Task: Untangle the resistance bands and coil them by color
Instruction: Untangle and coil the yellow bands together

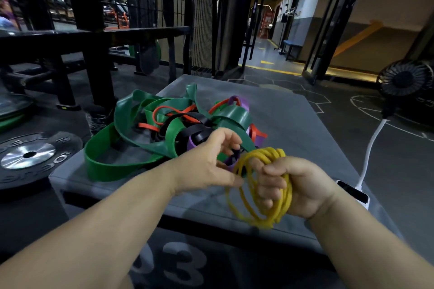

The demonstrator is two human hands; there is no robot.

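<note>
Head view. The right hand (296,187) was closed around the yellow band (263,195), its fingers curled through the middle of several stacked loops. That grip apparently kept the finished turns from springing apart. The coil was held just above the near right part of the bench (305,122), clear of the other bands, so this colour appeared already freed and largely wound.

The left hand (206,164) met the coil's far edge with its thumb reaching to the yellow loops and its fingers bent above them. Whether it pinched a strand or only steadied the coil could not be told, as motion blur hid the contact. Its position suited guiding a last turn onto the coil.

The remaining tangle lay on the bench's far left half, just beyond the hands. In it, wide green bands (131,124) looped around and over a thin red band (178,110), black bands (195,130) and a purple band (243,102). One green loop hung past the bench's left edge. These colours were not yet separated, so most of the sorting was judged still to come.

Beside the bench, a weight plate (28,155) lay on the floor at left. A small fan (404,80) stood at right, with its white cable (371,148) running towards the bench's near right corner.
</note>
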